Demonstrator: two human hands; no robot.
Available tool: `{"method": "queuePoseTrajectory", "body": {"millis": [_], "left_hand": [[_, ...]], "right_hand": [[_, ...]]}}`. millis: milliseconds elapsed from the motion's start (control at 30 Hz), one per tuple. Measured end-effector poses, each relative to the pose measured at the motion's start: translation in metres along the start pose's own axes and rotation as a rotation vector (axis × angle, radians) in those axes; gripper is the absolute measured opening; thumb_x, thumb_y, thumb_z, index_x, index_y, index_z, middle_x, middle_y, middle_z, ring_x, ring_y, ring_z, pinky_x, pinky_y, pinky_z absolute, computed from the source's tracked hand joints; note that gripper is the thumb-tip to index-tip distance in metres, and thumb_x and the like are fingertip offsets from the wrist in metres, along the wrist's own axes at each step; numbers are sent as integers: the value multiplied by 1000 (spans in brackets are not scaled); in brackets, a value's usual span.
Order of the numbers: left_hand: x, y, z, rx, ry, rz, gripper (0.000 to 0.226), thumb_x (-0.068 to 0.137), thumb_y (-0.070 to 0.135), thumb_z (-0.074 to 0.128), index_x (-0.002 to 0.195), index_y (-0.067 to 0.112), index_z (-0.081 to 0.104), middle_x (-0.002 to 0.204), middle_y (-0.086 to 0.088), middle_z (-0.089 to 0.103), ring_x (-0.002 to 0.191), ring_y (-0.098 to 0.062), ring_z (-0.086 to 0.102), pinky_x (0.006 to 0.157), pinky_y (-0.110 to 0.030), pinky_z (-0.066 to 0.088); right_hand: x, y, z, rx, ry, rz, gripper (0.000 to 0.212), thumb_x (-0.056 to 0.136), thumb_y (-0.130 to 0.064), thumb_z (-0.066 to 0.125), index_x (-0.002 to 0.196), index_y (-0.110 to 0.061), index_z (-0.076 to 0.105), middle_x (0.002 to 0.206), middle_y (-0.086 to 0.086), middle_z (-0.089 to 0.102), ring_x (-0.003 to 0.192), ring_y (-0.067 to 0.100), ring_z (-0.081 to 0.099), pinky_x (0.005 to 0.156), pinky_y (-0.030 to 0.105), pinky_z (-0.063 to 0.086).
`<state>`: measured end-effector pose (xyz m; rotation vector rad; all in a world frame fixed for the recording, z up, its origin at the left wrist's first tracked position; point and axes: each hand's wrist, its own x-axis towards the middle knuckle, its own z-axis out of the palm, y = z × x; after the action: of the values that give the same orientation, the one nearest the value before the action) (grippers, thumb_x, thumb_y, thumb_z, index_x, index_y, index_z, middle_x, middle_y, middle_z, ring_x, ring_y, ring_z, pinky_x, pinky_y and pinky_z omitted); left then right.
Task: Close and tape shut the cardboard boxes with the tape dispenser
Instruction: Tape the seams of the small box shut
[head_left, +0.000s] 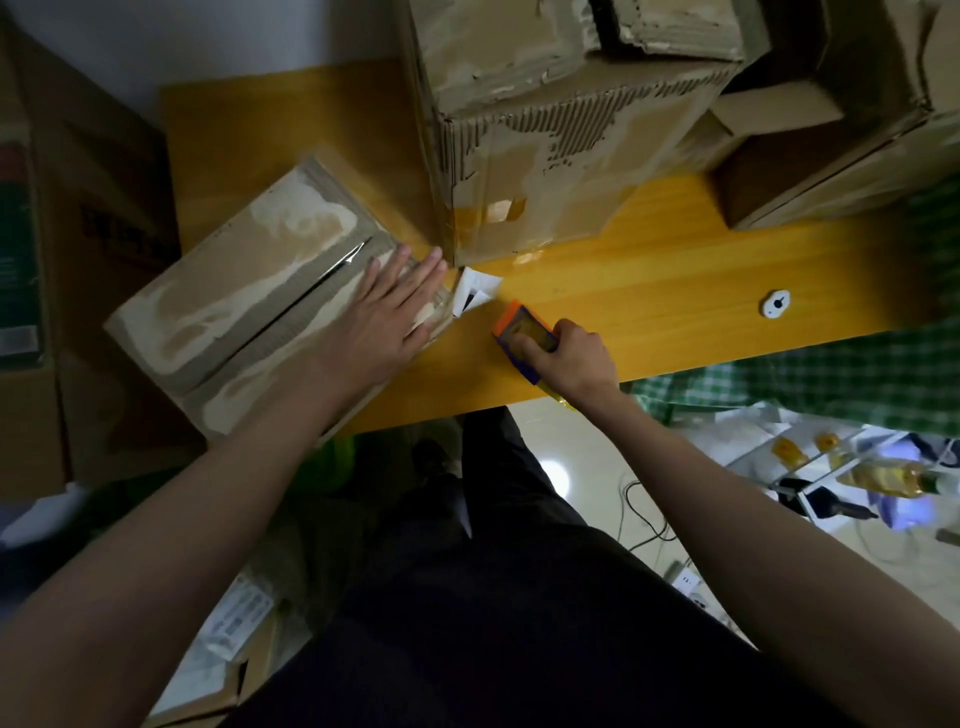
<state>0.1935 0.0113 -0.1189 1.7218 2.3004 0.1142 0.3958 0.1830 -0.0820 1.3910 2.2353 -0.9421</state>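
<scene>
A flat cardboard box (244, 306) lies at the left end of the yellow table (649, 306), its two top flaps shut with a dark seam between them. My left hand (387, 317) rests flat on the box's right end, fingers spread, holding nothing. My right hand (574, 358) grips the orange and purple tape dispenser (522, 338), which sits on the table just right of the box. A scrap of white paper (475, 291) lies between the box and the dispenser.
A tall worn cardboard box (561, 130) stands behind, with another opened box (831, 140) at the right. A small white round object (776, 303) lies on the table. More cartons (62, 291) are stacked at the left. A green checked cloth (831, 384) hangs at the right.
</scene>
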Motion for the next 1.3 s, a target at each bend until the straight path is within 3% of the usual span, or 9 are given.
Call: {"method": "queuePoseTrajectory", "body": {"millis": [167,333,600,700,867,967,1100,1200,1300], "left_hand": [[1,0,1,-8,1,-10,66,104,41,27,162,20,4,170,3,0,156,-23,-8,126,-51,4],[1,0,4,8,16,-18,66,104,40,28,162,18,7,170,3,1,156,-23,-7,126,-51,5],[2,-1,5,-67,52,-16,74,98,50,35,162,19,13,169,4,7,157,-22,-3,126,-50,3],[5,9,1,-230,142,-135,75,98,56,35,160,16,22,168,2,16,156,-16,7,127,-46,5],[17,34,4,-278,360,-365,70,94,45,65,150,11,44,157,-4,43,148,-16,32,122,-30,20],[24,43,2,-255,424,-357,61,88,33,72,141,10,52,140,-8,53,134,-23,45,111,-36,38],[28,44,-1,-339,409,-358,63,82,28,77,138,13,53,138,-9,47,129,-24,44,104,-39,44],[21,36,-9,-443,386,-291,65,85,34,77,140,11,50,146,-8,40,138,-21,40,111,-25,38],[4,20,-23,-474,314,-258,63,87,20,69,145,12,45,155,-3,35,144,-9,32,111,-7,22]], "right_hand": [[7,0,17,49,98,-66,47,96,-50,52,114,-7,48,103,19,66,95,41,63,81,47,48],[23,6,30,-29,128,-39,48,99,-40,53,127,-4,40,111,20,65,106,39,60,107,51,35],[43,17,68,-140,102,-20,69,97,-40,61,145,0,32,140,20,45,129,37,45,110,49,31],[48,22,77,-90,103,-23,72,93,-36,67,144,2,32,140,21,46,127,38,45,107,48,37],[45,15,83,111,356,32,59,80,-30,80,117,5,50,122,24,52,118,42,48,102,48,36],[36,0,80,348,485,-69,33,83,-16,73,103,2,53,106,19,53,99,35,50,85,43,39],[23,-37,69,824,281,-155,11,91,-7,65,87,-13,57,84,5,63,77,19,59,72,28,44],[16,-64,70,1044,217,-113,14,89,-15,72,82,-15,60,81,9,67,80,27,66,77,42,56],[15,-86,72,1192,202,-13,23,84,-19,80,84,-10,59,78,2,64,75,14,64,80,47,57]]}}
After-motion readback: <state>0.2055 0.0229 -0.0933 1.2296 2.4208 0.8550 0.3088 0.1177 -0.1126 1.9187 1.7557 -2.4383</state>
